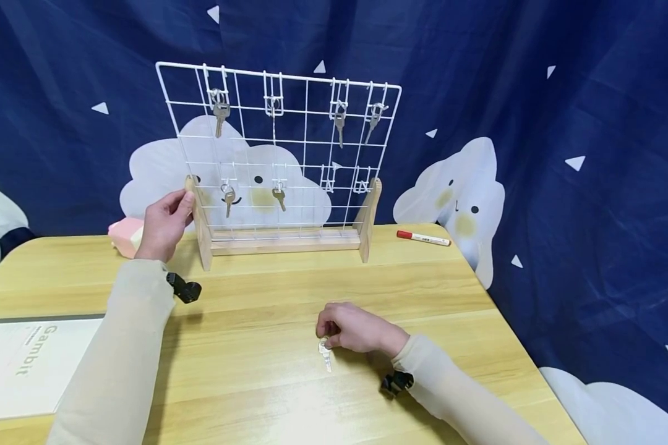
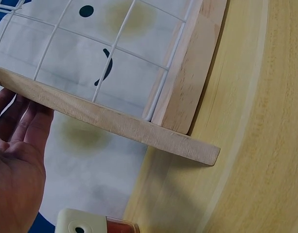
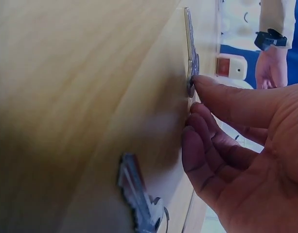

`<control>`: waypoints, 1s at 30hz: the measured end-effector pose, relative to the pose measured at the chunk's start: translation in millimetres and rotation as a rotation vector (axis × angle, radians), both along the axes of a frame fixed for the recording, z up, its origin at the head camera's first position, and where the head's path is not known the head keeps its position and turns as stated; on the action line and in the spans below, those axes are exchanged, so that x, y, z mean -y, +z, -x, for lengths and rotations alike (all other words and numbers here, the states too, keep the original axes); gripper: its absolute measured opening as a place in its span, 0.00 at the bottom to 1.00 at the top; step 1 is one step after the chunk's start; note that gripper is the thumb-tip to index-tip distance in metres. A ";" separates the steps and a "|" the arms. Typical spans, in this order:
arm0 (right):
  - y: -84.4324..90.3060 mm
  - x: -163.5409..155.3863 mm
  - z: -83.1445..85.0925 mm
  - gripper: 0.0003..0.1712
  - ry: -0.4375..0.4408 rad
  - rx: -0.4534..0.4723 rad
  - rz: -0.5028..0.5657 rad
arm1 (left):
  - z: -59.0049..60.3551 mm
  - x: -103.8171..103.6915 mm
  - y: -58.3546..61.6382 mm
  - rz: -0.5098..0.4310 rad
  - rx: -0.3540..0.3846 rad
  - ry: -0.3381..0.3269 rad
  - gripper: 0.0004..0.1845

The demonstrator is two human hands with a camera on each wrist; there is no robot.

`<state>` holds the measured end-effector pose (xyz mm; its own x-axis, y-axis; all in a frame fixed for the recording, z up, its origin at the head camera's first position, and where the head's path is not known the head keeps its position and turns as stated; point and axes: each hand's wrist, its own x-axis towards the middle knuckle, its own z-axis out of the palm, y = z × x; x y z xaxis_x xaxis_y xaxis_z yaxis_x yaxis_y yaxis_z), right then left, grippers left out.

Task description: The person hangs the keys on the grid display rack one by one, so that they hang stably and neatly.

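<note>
Left hand (image 1: 164,224) gripping rack (image 1: 281,161) post, right hand (image 1: 352,329) pinching key (image 1: 325,353) on table (image 1: 267,371)

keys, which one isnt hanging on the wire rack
The key lying flat on the table, pinched at its head by the right hand. All the others hang from hooks on the rack.
</note>
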<state>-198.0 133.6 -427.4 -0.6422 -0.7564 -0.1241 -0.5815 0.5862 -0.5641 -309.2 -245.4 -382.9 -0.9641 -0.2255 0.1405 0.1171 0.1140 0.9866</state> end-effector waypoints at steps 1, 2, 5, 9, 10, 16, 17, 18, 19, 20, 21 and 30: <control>-0.4 0.2 0.1 0.09 -0.004 0.009 0.002 | -0.1 0.2 -0.4 0.021 0.002 0.002 0.35; -0.6 0.3 0.0 0.10 -0.009 0.019 0.004 | -0.2 0.3 -0.6 0.013 0.004 0.002 0.35; -1.7 0.1 -0.3 0.10 -0.021 0.049 0.016 | 0.5 0.6 -1.7 0.022 0.008 0.003 0.35; -2.1 -1.2 -1.2 0.10 -0.026 0.049 0.038 | 1.5 0.5 -2.2 0.051 0.002 0.006 0.36; -1.6 -1.7 -1.4 0.10 -0.026 0.044 0.042 | 1.6 0.7 -2.2 0.058 0.000 0.006 0.36; 3.1 -4.5 -1.0 0.06 -0.026 -0.010 0.092 | 1.5 1.0 -0.9 0.041 -0.007 0.002 0.35; 3.5 -5.0 -0.7 0.06 -0.024 -0.017 0.107 | 1.7 1.0 -0.8 0.037 -0.007 0.001 0.35; 4.2 -5.4 -0.6 0.05 -0.022 -0.024 0.121 | 1.6 0.8 -0.6 0.039 -0.007 0.001 0.35; 4.9 -5.8 -0.3 0.05 -0.020 -0.029 0.135 | 1.6 0.7 -0.6 0.043 -0.006 -0.001 0.35; 5.3 -6.1 -0.2 0.05 -0.021 -0.032 0.149 | 1.4 0.5 -0.5 0.053 -0.004 0.001 0.35; 6.3 -6.2 -0.2 0.05 -0.023 -0.034 0.163 | 1.5 0.5 -0.5 0.055 -0.003 0.001 0.35; 15.5 -7.8 -1.6 0.05 -0.084 -0.052 0.210 | 0.9 -0.4 0.0 0.057 -0.003 0.004 0.36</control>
<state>-196.4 141.4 -411.8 -0.7057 -0.7055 0.0651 -0.5668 0.5072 -0.6492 -310.1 -245.0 -382.9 -0.9628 -0.2210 0.1558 0.1190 0.1708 0.9781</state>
